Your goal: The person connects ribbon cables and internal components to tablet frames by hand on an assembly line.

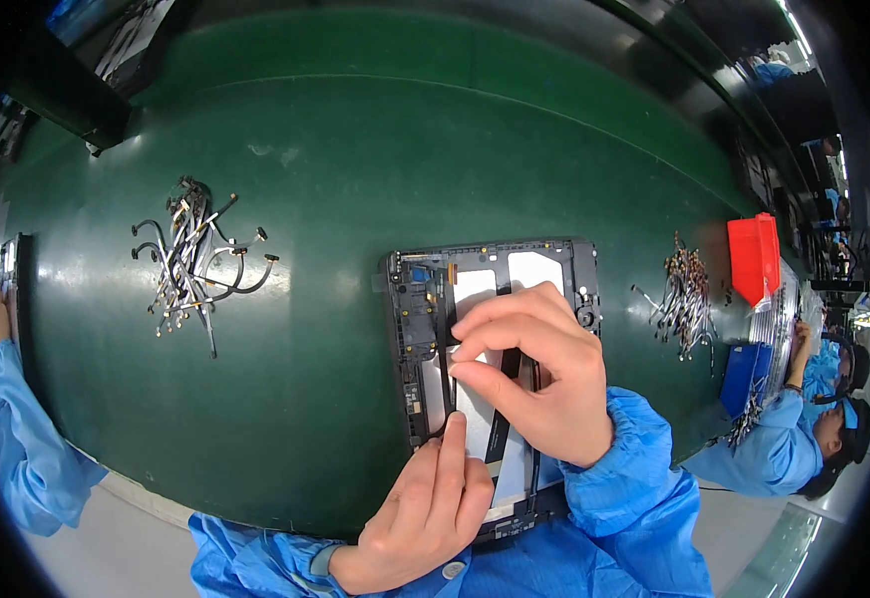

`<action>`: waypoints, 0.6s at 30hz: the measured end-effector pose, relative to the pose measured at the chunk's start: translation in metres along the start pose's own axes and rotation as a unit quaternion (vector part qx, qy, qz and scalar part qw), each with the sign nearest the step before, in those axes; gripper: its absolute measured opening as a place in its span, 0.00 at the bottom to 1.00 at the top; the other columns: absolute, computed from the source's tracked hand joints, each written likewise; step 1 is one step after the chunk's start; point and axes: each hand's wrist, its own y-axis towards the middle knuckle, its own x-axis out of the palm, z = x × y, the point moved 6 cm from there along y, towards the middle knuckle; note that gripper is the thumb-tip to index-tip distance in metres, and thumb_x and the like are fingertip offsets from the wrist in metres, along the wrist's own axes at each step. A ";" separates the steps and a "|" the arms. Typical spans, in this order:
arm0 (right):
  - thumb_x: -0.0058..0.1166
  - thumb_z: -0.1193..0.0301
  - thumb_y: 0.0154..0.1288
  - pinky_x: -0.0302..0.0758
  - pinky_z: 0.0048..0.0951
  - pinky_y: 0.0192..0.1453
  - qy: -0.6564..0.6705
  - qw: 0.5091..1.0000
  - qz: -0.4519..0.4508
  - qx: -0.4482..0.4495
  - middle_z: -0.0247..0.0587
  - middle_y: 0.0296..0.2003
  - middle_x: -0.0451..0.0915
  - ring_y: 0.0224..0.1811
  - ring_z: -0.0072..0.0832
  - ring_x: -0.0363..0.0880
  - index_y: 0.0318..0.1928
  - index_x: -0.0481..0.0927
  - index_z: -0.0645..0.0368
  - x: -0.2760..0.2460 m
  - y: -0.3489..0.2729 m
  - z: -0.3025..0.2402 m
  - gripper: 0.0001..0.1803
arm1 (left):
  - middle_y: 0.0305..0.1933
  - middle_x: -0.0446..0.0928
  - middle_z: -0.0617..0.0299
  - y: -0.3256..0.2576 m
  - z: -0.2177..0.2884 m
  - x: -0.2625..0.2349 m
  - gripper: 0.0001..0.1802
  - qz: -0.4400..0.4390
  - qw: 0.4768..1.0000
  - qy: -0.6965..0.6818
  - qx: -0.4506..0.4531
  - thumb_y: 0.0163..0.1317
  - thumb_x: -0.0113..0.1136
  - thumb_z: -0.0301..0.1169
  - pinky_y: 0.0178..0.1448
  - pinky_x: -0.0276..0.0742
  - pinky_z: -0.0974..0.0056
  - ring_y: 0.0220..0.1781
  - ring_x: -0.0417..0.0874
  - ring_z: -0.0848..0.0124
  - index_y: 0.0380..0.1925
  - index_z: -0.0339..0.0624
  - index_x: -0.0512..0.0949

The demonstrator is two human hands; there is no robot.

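An opened tablet (584, 274) lies on the green table in front of me, its black frame, silver battery panels and small circuit parts exposed. Along its left side runs a narrow black ribbon cable (443, 334). My right hand (544, 369) is over the tablet's middle, thumb and fingers pinched together at this cable; the grip itself is partly hidden. Lower down, my left hand (420, 508) rests at the tablet's lower left. Its index finger is stretched out, the tip touching the cable's lower part, while its thumb is out of sight.
A loose heap of ribbon cables (190, 264) lies to the left, a smaller cable pile (684, 294) to the right. Farther right are a red bin (754, 259) and a blue bin (746, 377). Co-workers in blue sleeves sit at the left (26, 429) and right (769, 448).
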 end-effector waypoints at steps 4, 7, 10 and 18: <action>0.65 0.78 0.48 0.72 0.32 0.42 -0.044 0.999 0.011 0.008 0.37 0.41 0.81 0.38 0.36 0.74 0.31 0.79 0.59 0.004 0.000 0.001 0.09 | 0.46 0.84 0.61 0.000 0.000 0.000 0.05 0.005 1.000 -0.004 0.004 0.61 0.55 0.33 0.45 0.75 0.79 0.41 0.81 0.75 0.26 0.49 0.73; 0.67 0.80 0.48 0.73 0.27 0.36 -0.055 0.998 0.000 0.019 0.37 0.42 0.82 0.38 0.31 0.72 0.30 0.81 0.60 0.007 0.000 0.003 0.09 | 0.46 0.84 0.61 0.000 0.000 0.000 0.05 0.004 1.000 -0.006 0.006 0.60 0.55 0.33 0.44 0.75 0.79 0.41 0.81 0.75 0.26 0.49 0.73; 0.67 0.81 0.48 0.72 0.26 0.33 -0.054 0.998 0.011 0.016 0.36 0.41 0.81 0.36 0.30 0.71 0.30 0.80 0.60 0.009 0.000 0.003 0.09 | 0.46 0.84 0.61 0.000 0.001 0.000 0.05 0.005 1.000 0.000 0.007 0.60 0.55 0.32 0.44 0.75 0.80 0.41 0.81 0.75 0.26 0.49 0.73; 0.68 0.80 0.47 0.72 0.27 0.32 -0.073 0.997 0.012 -0.006 0.36 0.41 0.80 0.36 0.31 0.71 0.32 0.81 0.59 0.008 -0.001 0.002 0.10 | 0.45 0.84 0.61 0.001 0.001 -0.001 0.05 0.014 1.000 0.014 0.011 0.60 0.55 0.31 0.43 0.74 0.79 0.41 0.81 0.76 0.25 0.49 0.73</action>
